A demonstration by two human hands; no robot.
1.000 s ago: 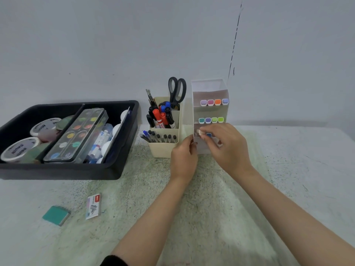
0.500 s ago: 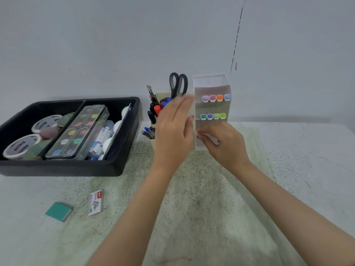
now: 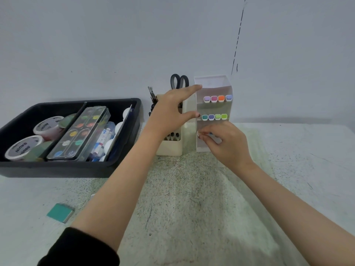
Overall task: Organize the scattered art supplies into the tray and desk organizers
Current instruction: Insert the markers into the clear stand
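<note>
A tall white marker organizer (image 3: pixel 213 83) stands at the back of the table with coloured markers on its two upper shelves. My left hand (image 3: pixel 171 110) is spread against its left side, index finger near the top edge and thumb at the middle shelf. My right hand (image 3: pixel 226 144) pinches a marker (image 3: pixel 199 133) at the lowest shelf; only its pale end shows. A beige pen organizer (image 3: pixel 169 148) with scissors (image 3: pixel 179 81) sits just left of it, partly hidden by my left hand.
A black tray (image 3: pixel 57 167) at the left holds paint jars (image 3: pixel 23 148), a watercolour palette (image 3: pixel 80 131) and tubes. A teal eraser (image 3: pixel 61 212) lies loose on the table at the front left. My left forearm hides the table beside it.
My left hand rose from the organizer's base to its upper left side and spread out. The right hand stayed at the lowest shelf with the marker. The view shifted slightly downward.
</note>
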